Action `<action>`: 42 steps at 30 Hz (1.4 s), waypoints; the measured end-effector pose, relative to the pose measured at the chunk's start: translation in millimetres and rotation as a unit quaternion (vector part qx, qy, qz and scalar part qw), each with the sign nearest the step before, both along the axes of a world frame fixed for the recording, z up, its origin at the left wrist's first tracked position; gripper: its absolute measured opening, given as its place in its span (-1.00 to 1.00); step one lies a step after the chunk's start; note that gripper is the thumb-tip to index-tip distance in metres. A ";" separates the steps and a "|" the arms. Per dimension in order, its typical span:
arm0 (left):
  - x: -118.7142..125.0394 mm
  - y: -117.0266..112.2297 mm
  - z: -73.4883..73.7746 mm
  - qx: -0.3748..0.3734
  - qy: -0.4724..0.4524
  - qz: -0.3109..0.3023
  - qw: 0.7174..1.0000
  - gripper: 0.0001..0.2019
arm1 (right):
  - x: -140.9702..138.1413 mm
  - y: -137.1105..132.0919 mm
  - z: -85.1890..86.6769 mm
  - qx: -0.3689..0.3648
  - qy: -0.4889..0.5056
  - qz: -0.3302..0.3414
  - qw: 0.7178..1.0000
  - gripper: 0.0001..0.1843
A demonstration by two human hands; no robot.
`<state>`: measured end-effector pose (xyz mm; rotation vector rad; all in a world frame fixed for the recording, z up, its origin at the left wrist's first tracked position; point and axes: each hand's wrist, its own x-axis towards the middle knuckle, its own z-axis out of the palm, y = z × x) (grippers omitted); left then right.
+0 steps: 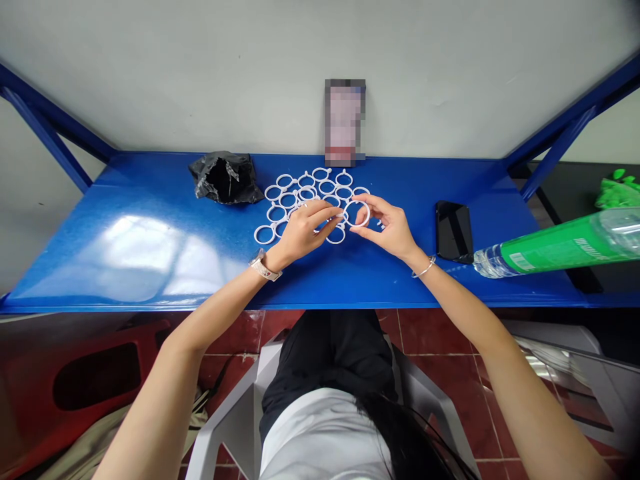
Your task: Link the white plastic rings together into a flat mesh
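Observation:
Several white plastic rings (300, 193) lie joined in a flat cluster on the blue table (150, 233). My right hand (387, 227) pinches one white ring (357, 213) at the cluster's right edge, fingers closed on its rim. My left hand (305, 230) reaches over the cluster's front, fingers curled, fingertips meeting the same ring's left side. A watch sits on my left wrist, a thin bracelet on my right.
A crumpled black plastic bag (225, 177) lies behind the rings on the left. A black phone (454, 231) lies flat to the right, beside a green-labelled bottle (560, 247) on its side. A blurred upright card (345, 122) leans against the wall.

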<state>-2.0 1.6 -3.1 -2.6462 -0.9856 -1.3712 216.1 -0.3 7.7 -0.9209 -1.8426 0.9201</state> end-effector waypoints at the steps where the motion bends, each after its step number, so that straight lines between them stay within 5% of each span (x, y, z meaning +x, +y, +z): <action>1: 0.0 -0.1 0.2 -0.003 -0.004 -0.005 1.000 -0.85 | 0.1 -0.1 0.2 0.000 0.000 0.000 1.000 -0.42; 18: 2.1 -2.8 4.4 0.014 -0.015 -0.012 1.000 -0.91 | 0.6 -0.1 2.0 0.025 -0.019 -0.010 0.999 -0.47; 30: 3.2 -3.6 3.1 -0.005 0.003 -0.011 1.000 -0.90 | 4.4 3.5 0.9 0.119 -0.149 -0.005 0.982 -0.53; 38: 7.3 -6.3 -6.9 -0.030 0.109 -0.003 0.994 -0.85 | 5.9 8.4 -3.4 0.112 -0.230 0.062 0.965 -0.55; 42: 10.4 -6.0 -12.3 -0.037 0.148 -0.009 0.988 -0.84 | 11.6 11.6 0.5 0.118 -0.300 0.015 0.947 -0.61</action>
